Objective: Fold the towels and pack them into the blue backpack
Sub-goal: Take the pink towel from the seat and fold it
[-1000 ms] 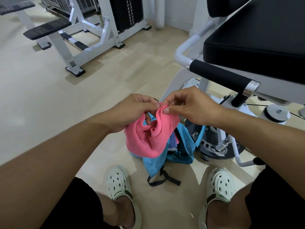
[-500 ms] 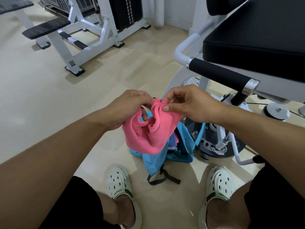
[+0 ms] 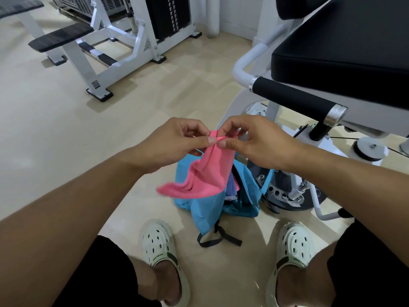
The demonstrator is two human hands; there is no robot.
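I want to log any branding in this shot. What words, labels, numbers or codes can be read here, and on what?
White clogs: raised lettering on each green strap, upside down in this view and too small to read.
White bench frame: a square QR-style sticker, a code pattern with no legible words.
Pink towel, blue backpack, black seat pad: no text visible.

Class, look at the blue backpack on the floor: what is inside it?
Through the blue backpack's open top, a purple cloth shows, with something pale beneath. The pink towel, held by both hands, hides the rest.
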